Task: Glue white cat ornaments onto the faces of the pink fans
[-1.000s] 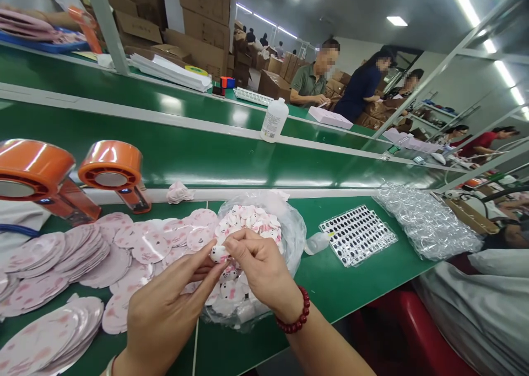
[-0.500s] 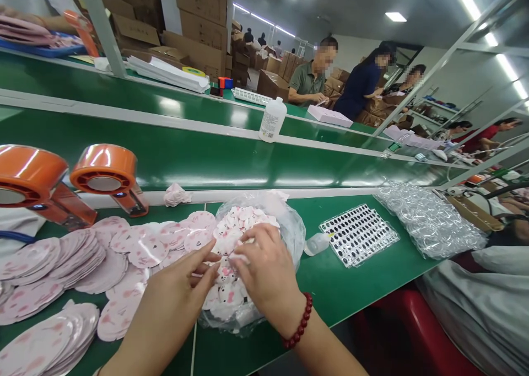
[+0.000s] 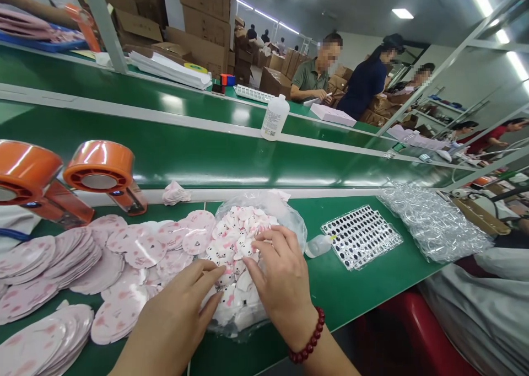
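A clear plastic bag (image 3: pixel 295 221) lies open on the green bench, filled with small white cartoon-animal pieces (image 3: pixel 235 227) that have black and pink marks. At the bag's left side is my left hand (image 3: pixel 182 304), its thumb and fingers apart at the edge of the pile. My right hand (image 3: pixel 283 271), with a dark red bead bracelet (image 3: pixel 309 337) on the wrist, reaches over the right of the pile. Its thumb and curved fingers are apart, with fingertips at the white pieces; I see nothing gripped between them.
Stacks of pink printed discs (image 3: pixel 74 260) spread along the left, below two orange handheld fans (image 3: pixel 99 166). To the right are a small squeeze bottle (image 3: pixel 318 246), sheets of black ovals (image 3: pixel 363 235) and a bag of clear rings (image 3: pixel 433 221). A white bottle (image 3: pixel 275 118) stands behind; people work beyond.
My right hand has shifted right and its thumb and fingers have spread, uncovering more of the white pieces. My left hand has moved slightly down and stays at the bag's left side.
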`<state>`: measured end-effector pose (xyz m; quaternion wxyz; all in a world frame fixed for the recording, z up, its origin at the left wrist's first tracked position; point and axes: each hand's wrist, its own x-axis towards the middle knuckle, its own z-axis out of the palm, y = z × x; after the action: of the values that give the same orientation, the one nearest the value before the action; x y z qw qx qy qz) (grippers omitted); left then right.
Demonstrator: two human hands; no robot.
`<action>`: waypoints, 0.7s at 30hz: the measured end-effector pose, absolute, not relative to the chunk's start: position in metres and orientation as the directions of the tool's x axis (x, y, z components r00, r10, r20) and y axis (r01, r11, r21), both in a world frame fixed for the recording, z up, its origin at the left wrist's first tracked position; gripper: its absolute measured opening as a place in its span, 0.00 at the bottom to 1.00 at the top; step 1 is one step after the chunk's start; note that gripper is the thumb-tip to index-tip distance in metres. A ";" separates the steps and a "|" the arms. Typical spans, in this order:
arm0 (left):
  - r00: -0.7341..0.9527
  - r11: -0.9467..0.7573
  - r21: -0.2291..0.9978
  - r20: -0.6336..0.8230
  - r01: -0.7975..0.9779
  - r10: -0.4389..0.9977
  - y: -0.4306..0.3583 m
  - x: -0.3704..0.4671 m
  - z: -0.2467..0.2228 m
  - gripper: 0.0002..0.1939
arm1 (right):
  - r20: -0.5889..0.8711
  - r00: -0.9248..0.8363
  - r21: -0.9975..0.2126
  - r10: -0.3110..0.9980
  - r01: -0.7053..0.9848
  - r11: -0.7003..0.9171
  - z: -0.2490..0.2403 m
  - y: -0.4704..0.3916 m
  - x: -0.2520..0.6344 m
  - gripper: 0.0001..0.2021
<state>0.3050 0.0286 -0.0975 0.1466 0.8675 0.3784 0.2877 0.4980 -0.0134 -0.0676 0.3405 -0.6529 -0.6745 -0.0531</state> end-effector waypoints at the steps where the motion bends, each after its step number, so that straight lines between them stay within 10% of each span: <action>1: 0.562 -0.678 0.456 0.382 0.576 0.734 0.029 0.308 -0.096 0.14 | 0.507 0.084 -0.374 0.858 0.918 0.131 -0.066 -0.015 0.500 0.06; 6: 0.559 -0.672 0.418 0.373 0.612 0.741 0.030 0.320 -0.091 0.16 | 0.407 0.062 -0.368 0.911 0.924 0.101 -0.062 -0.020 0.501 0.18; 21: 0.471 -0.627 0.558 0.414 0.544 0.779 0.024 0.307 -0.093 0.12 | 0.415 -0.055 -0.464 0.908 0.846 0.263 -0.078 -0.010 0.478 0.04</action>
<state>0.3069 0.0243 -0.0927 0.1773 0.8392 0.3941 0.3301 0.4779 -0.0105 -0.0779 0.3261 -0.6050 -0.7248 0.0477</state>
